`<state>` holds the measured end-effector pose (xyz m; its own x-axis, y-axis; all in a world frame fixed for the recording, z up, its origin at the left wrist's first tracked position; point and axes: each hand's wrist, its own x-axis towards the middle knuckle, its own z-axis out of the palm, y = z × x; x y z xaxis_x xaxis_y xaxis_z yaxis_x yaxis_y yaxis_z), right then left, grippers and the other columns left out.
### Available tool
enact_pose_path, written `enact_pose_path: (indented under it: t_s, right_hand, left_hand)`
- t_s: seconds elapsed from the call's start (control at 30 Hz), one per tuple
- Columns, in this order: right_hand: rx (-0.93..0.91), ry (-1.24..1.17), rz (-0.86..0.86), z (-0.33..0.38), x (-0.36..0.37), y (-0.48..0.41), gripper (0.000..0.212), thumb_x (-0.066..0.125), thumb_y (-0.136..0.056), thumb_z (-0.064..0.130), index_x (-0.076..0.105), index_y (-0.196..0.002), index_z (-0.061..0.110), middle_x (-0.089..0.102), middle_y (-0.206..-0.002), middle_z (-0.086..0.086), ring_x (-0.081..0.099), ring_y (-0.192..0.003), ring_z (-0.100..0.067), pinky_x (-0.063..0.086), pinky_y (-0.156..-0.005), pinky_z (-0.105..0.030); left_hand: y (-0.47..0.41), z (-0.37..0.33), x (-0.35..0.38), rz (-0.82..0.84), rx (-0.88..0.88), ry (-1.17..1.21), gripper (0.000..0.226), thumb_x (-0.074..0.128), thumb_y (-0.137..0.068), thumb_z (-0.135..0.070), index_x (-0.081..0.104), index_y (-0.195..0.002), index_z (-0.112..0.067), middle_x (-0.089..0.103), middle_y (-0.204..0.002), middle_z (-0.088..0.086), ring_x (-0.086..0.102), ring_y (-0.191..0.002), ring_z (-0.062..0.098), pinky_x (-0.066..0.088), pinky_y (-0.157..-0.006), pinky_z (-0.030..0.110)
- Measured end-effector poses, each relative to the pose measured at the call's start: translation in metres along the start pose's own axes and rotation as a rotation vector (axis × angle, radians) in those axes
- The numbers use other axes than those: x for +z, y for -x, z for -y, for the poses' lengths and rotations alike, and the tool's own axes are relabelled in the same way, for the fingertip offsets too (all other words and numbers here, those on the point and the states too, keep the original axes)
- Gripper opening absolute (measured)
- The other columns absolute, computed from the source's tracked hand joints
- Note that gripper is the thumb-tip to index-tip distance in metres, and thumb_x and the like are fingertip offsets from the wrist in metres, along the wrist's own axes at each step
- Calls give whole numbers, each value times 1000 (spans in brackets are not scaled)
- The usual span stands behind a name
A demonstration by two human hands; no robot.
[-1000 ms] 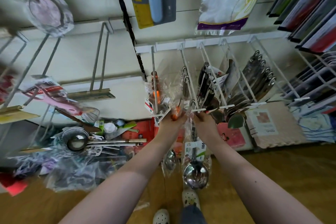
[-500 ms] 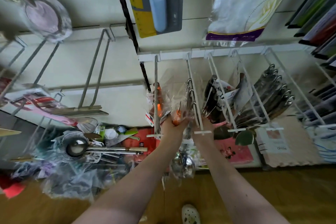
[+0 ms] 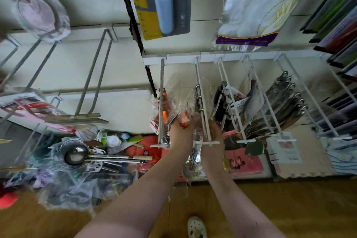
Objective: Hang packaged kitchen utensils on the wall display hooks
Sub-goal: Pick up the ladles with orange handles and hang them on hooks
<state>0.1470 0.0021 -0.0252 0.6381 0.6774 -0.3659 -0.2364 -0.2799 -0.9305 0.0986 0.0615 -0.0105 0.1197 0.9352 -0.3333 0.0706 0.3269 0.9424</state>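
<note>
Left hand: gripping bagged orange-handled utensil
Right hand: beside the white hook — grip hidden, cannot tell

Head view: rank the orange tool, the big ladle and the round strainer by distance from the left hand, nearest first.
1. The orange tool: gripped in the left hand itself, up at the hooks.
2. The big ladle: lower left, lying on the pile of packets.
3. The round strainer: top left, hanging high on the wall.
</note>
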Motion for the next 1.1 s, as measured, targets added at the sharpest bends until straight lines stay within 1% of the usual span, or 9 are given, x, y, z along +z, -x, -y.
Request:
enact_pose_path:
  t_s: [0.13,0.2,0.33,0.47,0.63,0.77,0.83,0.93,1.1]
  right_hand:
    - [-135,75,4,-5,-7,7,42,44,-96,6,48,-136,18,55,-130,3,48,-123,-13,41,-102,-27]
    - [-144,91,4,-5,-8,12,43,44,-95,2,50,-135,18,52,-135,2,44,-129,-13,37,-110,-36]
    - [-193,102,30,1,-7,16,32,46,-96,8,55,-117,31,55,-127,1,48,-121,-14,39,-106,-36]
    - [-218,114,87,8,-7,15,39,49,-94,11,52,-100,49,59,-119,-6,51,-93,-10,42,-88,-28]
    - [-185,175,104,-1,-7,6,34,45,-97,6,56,-126,18,50,-137,-6,46,-124,-19,38,-108,-37]
    - [-195,224,112,-4,-2,-7,40,50,-90,20,56,-127,8,54,-130,-9,55,-109,-20,43,-103,-37]
    - [-145,272,140,-3,-2,-10,53,47,-86,34,54,-128,3,54,-120,-7,53,-97,-13,42,-99,-34]
    - [-208,268,167,-3,-8,-7,48,49,-88,33,54,-131,11,53,-134,-8,49,-123,-21,37,-109,-37]
    - [-267,300,236,-1,-27,10,42,47,-97,26,46,-138,33,45,-144,4,39,-134,-16,32,-111,-37]
  left_hand:
    - [4,-1,-2,31,-51,3,10,69,-86,-25,62,-89,-19,65,-79,-4,61,-75,14,51,-79,36]
    - [8,-2,-3,40,-51,-28,22,68,-86,-28,64,-100,-12,66,-81,0,61,-74,17,50,-74,32]
    - [11,1,-6,16,-69,-63,25,69,-85,-30,63,-102,-12,64,-77,1,57,-71,19,47,-65,30]
    - [10,0,-6,25,-109,-49,22,69,-85,-26,67,-103,-13,71,-87,7,64,-83,25,53,-81,39]
    - [1,5,-2,29,-102,-14,33,73,-79,-37,67,-103,-16,72,-94,7,67,-93,27,52,-90,52]
    - [-5,7,1,21,-74,-10,36,72,-78,-39,66,-105,-16,72,-96,6,67,-95,28,51,-91,54]
    - [-6,8,2,19,-65,-8,36,72,-79,-39,66,-107,-16,72,-97,5,67,-95,27,51,-91,51]
    - [1,4,0,20,-61,-25,11,67,-88,-26,63,-98,-23,70,-95,1,65,-91,18,51,-88,38]
    - [27,7,-11,77,-61,-141,16,58,-94,-21,53,-79,-23,57,-74,-1,52,-62,10,42,-54,16]
